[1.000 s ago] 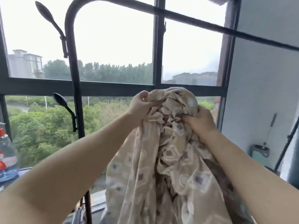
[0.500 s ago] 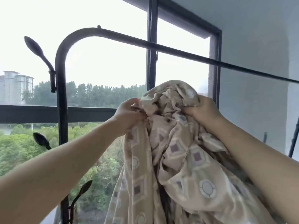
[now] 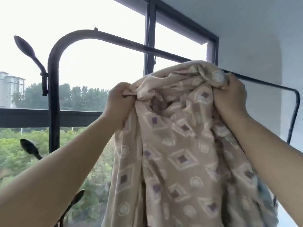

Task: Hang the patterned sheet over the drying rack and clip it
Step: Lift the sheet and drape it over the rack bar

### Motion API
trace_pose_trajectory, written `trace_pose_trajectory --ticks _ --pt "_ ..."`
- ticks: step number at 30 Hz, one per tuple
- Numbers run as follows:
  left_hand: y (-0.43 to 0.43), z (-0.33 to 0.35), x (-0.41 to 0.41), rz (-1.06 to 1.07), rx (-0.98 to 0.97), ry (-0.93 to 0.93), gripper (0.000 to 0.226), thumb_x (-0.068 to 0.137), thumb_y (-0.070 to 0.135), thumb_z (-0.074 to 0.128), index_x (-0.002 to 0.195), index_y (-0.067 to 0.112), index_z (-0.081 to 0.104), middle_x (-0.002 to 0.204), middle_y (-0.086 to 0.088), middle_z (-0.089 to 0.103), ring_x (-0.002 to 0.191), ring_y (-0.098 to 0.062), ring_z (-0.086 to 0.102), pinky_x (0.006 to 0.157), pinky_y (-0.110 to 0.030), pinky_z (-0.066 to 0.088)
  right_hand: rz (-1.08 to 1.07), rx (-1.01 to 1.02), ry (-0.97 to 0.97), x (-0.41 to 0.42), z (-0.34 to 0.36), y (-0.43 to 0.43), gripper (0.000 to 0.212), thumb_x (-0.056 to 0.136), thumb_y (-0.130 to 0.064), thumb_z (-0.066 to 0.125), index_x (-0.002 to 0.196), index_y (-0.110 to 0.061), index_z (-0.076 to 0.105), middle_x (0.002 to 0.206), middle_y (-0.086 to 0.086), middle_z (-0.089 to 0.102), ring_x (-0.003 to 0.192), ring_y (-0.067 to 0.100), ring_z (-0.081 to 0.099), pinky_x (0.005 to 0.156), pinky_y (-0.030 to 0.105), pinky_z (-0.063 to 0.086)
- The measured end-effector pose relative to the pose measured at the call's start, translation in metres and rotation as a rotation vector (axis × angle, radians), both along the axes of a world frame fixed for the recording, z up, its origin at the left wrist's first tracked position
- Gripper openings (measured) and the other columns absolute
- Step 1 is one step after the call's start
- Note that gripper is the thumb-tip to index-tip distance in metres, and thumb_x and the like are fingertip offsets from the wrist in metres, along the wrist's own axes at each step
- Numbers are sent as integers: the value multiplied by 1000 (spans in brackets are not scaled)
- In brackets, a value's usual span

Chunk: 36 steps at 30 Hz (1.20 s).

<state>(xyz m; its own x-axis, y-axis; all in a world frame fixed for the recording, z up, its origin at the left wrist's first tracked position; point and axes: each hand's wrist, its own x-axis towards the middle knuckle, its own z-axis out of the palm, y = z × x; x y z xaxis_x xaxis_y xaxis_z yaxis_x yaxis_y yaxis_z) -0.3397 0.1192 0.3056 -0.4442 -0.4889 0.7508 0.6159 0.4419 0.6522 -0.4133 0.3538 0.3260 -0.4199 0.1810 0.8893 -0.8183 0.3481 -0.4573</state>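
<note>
1. Two bare hands raised, both clutching cloth. Left hand (image 3: 118, 102): fingers curled tight round a bunched fold at the fabric's upper left.
2. Right hand (image 3: 229, 97): fingers curled over the top right bunch, gripping it just below the bar.
3. One patterned sheet (image 3: 177, 145), beige with diamonds and circles: gathered between the two hands, crest up against the top bar, remainder hanging between the two forearms and out past the bottom edge. Over the bar or only in front of it: cannot tell.
4. One black drying rack (image 3: 53, 95): curved left post, single top bar running right, bent downward at the far end.
5. Three leaf-shaped hooks by the left post: upper hook (image 3: 24, 46), middle hook (image 3: 29, 148), lower hook (image 3: 77, 199).
6. Behind: one dark window frame (image 3: 149, 38), trees (image 3: 82, 97), one pale building (image 3: 9, 89) far left, white wall (image 3: 254, 46) to the right.
</note>
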Motion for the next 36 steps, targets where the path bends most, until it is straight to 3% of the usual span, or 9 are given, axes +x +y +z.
trace_pose_trajectory --ticks 5,10,12,15,19,25,30,33,36 --pt "18 -31 -21 272 -249 -311 26 80 0 47 67 21 53 67 5 54 70 -18 50 60 -26 38 18 421 -165 -13 -18 0 10 87 -14 58 94 -8 62 80 2 56 80 22 52 61 26 28" --pt "38 2 -10 166 55 176 36 75 -10 42 70 24 51 70 4 54 63 -9 51 53 -14 44 48 -60 83 -10 7 23 8 87 -13 51 81 -16 48 72 -8 49 76 16 48 55 24 29" --pt "44 -1 -14 117 -37 33 28 75 -3 46 71 23 54 73 1 58 69 -13 56 62 -18 51 99 135 30 -5 9 19 2 88 -14 52 89 -15 53 76 -8 53 72 12 49 52 12 33" --pt "32 -23 -22 144 -93 -198 26 77 1 55 69 25 61 75 1 64 80 -25 61 77 -41 54 62 522 -161 -18 -11 18 11 85 -14 58 94 -10 62 84 3 58 80 21 53 56 26 36" --pt "16 -25 -13 104 71 -139 27 81 1 63 78 28 64 87 -3 67 84 -23 62 77 -35 54 54 226 -186 -24 -18 33 15 88 -16 55 96 -6 61 86 6 58 83 24 53 64 30 35" --pt "12 -25 -11 34 -10 -226 33 81 -3 58 80 30 64 78 2 67 81 -24 63 73 -35 55 130 199 -215 -18 -18 19 20 85 -14 59 101 -3 63 96 13 64 88 29 58 73 34 44" --pt "14 -27 -3 -50 53 -263 39 78 -6 51 84 29 66 87 -15 68 79 -31 65 76 -45 57 233 276 -197 -2 -19 -3 16 84 -11 61 99 -4 63 93 11 65 90 28 60 73 34 46" --pt "19 -20 6 -135 173 -173 30 84 12 64 112 21 56 92 -12 66 76 -23 65 74 -38 57 295 296 -177 7 -11 -14 21 84 -10 61 103 -4 64 100 13 67 94 30 61 83 38 49" --pt "27 -2 12 -312 97 -172 59 74 51 71 121 21 49 105 -9 64 92 -23 66 83 -38 55 361 407 -156 18 -4 -25 24 84 -7 59 107 -8 64 101 10 68 95 25 62 84 36 49"
